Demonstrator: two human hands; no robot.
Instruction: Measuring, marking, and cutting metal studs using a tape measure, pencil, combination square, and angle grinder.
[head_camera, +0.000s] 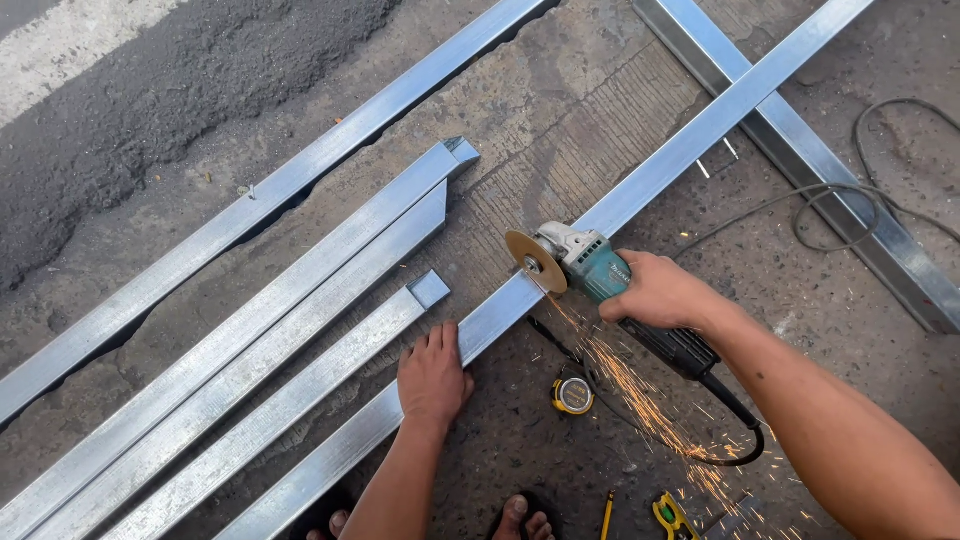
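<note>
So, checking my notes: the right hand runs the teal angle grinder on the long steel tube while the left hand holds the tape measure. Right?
Not quite. The head view shows the left hand pressing on the steel tube; the tape measure lies on the ground beside it. The right hand does hold the angle grinder.

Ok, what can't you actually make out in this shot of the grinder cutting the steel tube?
Head view only:
- Cut depth in the steel tube: hidden by the grinder disc and sparks.
- Grinder switch: covered by the right hand.
- Tube under the left hand: hidden.
- Tube ends, cable plug: cut off by the frame edges.
- Tape measure markings: too small.
</note>
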